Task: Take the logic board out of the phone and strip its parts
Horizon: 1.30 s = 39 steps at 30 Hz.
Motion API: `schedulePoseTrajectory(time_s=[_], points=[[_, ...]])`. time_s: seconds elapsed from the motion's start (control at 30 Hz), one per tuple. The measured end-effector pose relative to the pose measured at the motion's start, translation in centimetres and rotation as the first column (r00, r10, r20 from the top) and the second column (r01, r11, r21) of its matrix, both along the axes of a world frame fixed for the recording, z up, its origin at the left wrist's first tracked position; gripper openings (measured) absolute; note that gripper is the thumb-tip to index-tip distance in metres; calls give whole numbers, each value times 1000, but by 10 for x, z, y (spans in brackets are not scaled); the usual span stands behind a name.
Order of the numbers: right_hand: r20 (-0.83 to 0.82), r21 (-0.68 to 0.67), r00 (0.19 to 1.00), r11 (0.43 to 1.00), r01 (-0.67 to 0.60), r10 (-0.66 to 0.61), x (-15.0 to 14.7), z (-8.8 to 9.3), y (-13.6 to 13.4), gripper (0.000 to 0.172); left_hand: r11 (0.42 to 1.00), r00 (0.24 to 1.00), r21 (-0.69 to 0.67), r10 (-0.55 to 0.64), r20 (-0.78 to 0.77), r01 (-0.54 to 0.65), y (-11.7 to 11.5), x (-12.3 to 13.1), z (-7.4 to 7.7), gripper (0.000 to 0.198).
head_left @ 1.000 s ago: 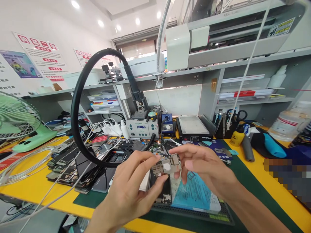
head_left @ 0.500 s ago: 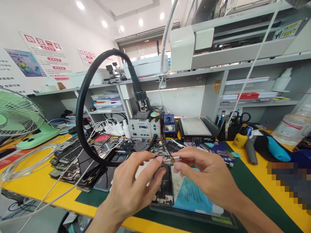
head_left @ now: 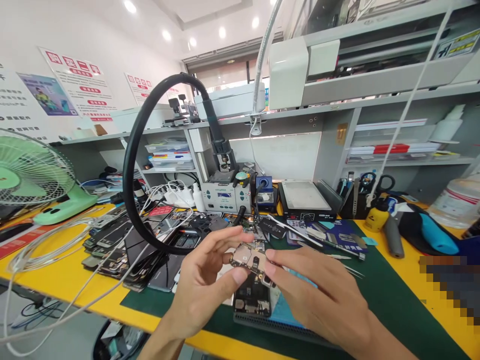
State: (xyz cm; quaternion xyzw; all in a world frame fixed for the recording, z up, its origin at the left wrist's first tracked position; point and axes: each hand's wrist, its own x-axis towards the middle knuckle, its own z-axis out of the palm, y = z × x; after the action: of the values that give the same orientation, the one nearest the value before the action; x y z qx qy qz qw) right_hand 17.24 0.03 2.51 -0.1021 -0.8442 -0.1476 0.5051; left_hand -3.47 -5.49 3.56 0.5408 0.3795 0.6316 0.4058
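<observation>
A small phone circuit board with metal shields is held up over the green work mat. My left hand pinches its left edge between thumb and fingers. My right hand grips its right lower corner with fingertips. Directly below lies an opened black phone body beside a light blue sheet.
A pile of phone screens and parts covers the yellow bench at left, with a black hose loop over it. Behind stand a rework station, a heating plate, tool holder and a green fan. Tweezers lie right.
Both hands have lowered slightly and turned the board, so its face shows again instead of its edge. The view has shifted a little left and down.
</observation>
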Motion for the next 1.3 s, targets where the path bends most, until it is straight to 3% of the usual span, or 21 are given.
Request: schedulePoseTrajectory(time_s=[0.1,0.23,0.37,0.5,0.67,0.73,0.8,0.87,1.0,1.07,1.2,1.3], points=[[-20,-26,1000,1000,2,-2,-1,-3,-1,40,1000,999,17,12,49,-13,-1,1,0,44],[-133,-108,991,994,19,-33,-6,-4,-5,51,996,998,70,57,-6,-56,-4,-1,-2,50],[-178,-252,984,965,-68,23,-9,-4,-13,67,987,992,120,116,-57,-108,-7,-5,-4,54],[-229,-377,971,913,-156,71,-11,-6,-17,64,982,985,137,142,-97,-128,-11,-6,-7,55],[-279,-409,957,893,-187,73,-12,-11,-16,60,979,984,132,162,-70,-152,-13,-4,-8,51],[-294,-468,953,860,-206,69,-12,-13,-15,59,985,984,89,153,-88,-145,-12,-3,-6,49],[-318,-592,946,768,-245,56,-13,-14,-14,56,987,983,19,160,-93,-159,-10,-1,-3,46],[-364,-721,931,621,-307,38,-15,-13,-11,47,980,981,-60,183,-70,-188,-8,4,1,43],[-532,-836,846,175,-520,-31,-17,-4,-1,24,963,978,-176,208,12,-203,-5,15,9,38],[-570,-821,820,2,-571,-46,-17,0,4,19,962,979,-183,204,5,-200,-4,16,9,38],[-582,-790,812,-212,-575,-33,-17,4,11,16,969,959,-110,195,-205,-221,-3,8,1,35],[-586,-758,809,-324,-566,-44,-16,5,13,19,962,902,-49,233,-364,-268,-1,1,-4,27]])
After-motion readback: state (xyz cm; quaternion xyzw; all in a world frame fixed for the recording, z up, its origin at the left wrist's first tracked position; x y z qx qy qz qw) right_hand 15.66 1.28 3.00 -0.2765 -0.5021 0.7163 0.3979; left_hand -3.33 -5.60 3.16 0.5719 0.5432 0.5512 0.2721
